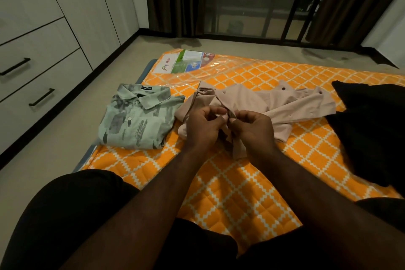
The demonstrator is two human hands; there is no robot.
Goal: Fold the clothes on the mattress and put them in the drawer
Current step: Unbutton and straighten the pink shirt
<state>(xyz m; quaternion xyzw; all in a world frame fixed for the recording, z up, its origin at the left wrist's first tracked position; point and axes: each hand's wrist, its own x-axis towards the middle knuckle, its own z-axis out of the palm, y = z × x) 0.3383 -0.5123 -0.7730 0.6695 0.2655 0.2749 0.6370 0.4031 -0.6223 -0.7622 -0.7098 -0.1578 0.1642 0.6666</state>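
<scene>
A crumpled pale pink shirt (pixel 263 103) lies across the middle of the orange patterned mattress (pixel 230 182). My left hand (pixel 203 127) and my right hand (pixel 252 129) meet at its front edge, and each pinches the placket fabric between thumb and fingers. To the left, a folded green patterned shirt (pixel 135 120) rests flat at the mattress edge, collar up. A black garment (pixel 372 133) is heaped on the right side. The drawers (pixel 39 85) with black handles stand in the cabinet at the far left.
Bare floor runs between the mattress and the cabinet on the left. A printed label (pixel 186 61) under plastic wrap sits at the mattress's far end. Dark curtains and a glass door (pixel 252 0) close off the back. My knees in dark shorts frame the near edge.
</scene>
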